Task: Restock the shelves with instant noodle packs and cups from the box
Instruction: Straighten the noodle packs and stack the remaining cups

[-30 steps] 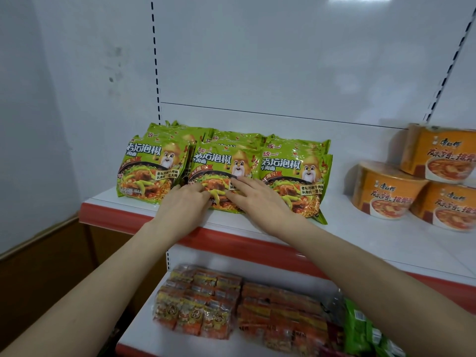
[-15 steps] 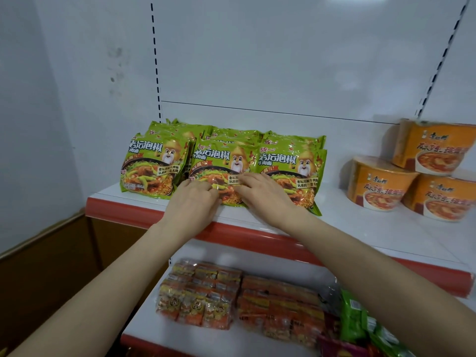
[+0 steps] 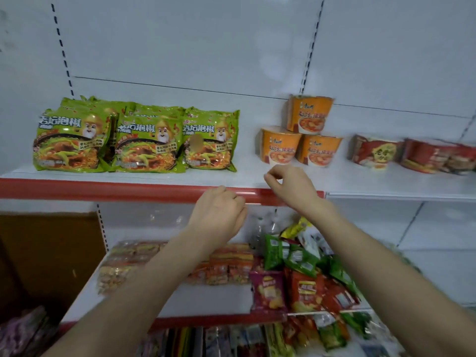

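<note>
Green instant noodle packs (image 3: pixel 139 140) stand in a row of three stacks at the left of the white upper shelf (image 3: pixel 247 176). To their right three orange noodle cups (image 3: pixel 298 143) form a small pyramid, and red noodle bowls (image 3: pixel 373 153) lie further right. My left hand (image 3: pixel 219 215) hovers in front of the shelf's red edge, fingers curled, holding nothing. My right hand (image 3: pixel 288 181) is over the shelf's front between the packs and the cups, fingers loosely curled, also holding nothing. The box is not clearly seen.
The lower shelf (image 3: pixel 226 297) carries orange-red snack multipacks (image 3: pixel 226 266) and a heap of green, red and purple snack bags (image 3: pixel 304 274). More packets fill the level below. A brown panel (image 3: pixel 46 258) stands at the left. White back panels rise behind.
Both hands have let go of the middle green noodle pack and drawn back to the right, off the packs. The view has shifted right, bringing the red bowls into sight.
</note>
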A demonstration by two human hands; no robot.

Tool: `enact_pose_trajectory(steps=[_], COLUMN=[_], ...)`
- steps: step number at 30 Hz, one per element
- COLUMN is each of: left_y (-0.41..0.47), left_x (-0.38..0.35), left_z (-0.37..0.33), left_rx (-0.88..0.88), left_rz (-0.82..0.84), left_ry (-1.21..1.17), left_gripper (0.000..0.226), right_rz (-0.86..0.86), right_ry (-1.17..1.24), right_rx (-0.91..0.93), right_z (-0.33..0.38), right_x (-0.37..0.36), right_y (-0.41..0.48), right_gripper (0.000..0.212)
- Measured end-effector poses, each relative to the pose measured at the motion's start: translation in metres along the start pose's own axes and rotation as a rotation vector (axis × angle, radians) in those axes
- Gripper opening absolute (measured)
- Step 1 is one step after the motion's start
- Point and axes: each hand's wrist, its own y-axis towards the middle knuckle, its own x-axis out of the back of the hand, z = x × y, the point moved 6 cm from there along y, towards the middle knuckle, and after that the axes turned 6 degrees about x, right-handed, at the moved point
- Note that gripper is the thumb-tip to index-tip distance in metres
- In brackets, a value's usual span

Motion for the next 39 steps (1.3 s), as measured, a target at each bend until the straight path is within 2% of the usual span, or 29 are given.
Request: enact_pose_trajectory(steps=[4,9,16,22,26,29,31,34,36,39], left_y=[0.015,0.043,0.107,0.153,0.162,0.165,0.163,0.153,0.15,0.149], left_x=[-0.011,-0.032,-0.076,-0.122,-0.151,-0.164,-0.174,-0.188,-0.193,-0.192], left_z=[-0.058,-0.103,-0.118,-0.103,-0.093,-0.081,-0.073,-0.07,-0.07,-0.071], left_rx=[-0.077,-0.137,-0.094,0.035,0.118,0.244,0.315,0.44,0.453,0.452], left_rz=[0.006,0.005,-0.004,0.032,0.173,0.294,0.461,0.724,0.777,0.793], left_ry=[-0.089,-0.157,-0.056,0.03,0.043,0.03,0.009,-0.106,-0.095,-0.073], left_gripper=[0.033,0.037,0.03,0.045,0.056,0.081,0.091,0.079,0.067,0.061], right_rz=[-0.014,-0.09,-0.114,-0.088,-0.086,-0.077,-0.103,-0.128,-0.124,-0.1], right_ry=[-0.118,-0.151,-0.096,-0.076,-0.04,0.0,0.009,-0.02,-0.033,-0.047], right_rx=[-0.13,-0.219,-0.176,-0.094,-0.042,-0.031,-0.011,0.014,0.026,0.038], right_z=[-0.052,-0.113,-0.191,-0.243,-0.259,-0.264,-0.265,-0.263,-0.263,-0.265], right_x=[0.042,0.084,0.099,0.1,0.093,0.084,0.083,0.081,0.077,0.07], right_y=[-0.039,-0.057,-0.016,0.044,0.075,0.093,0.103,0.11,0.114,0.116], right_gripper=[0.027,0.027,0.028,0.029,0.029,0.028,0.028,0.032,0.034,0.032])
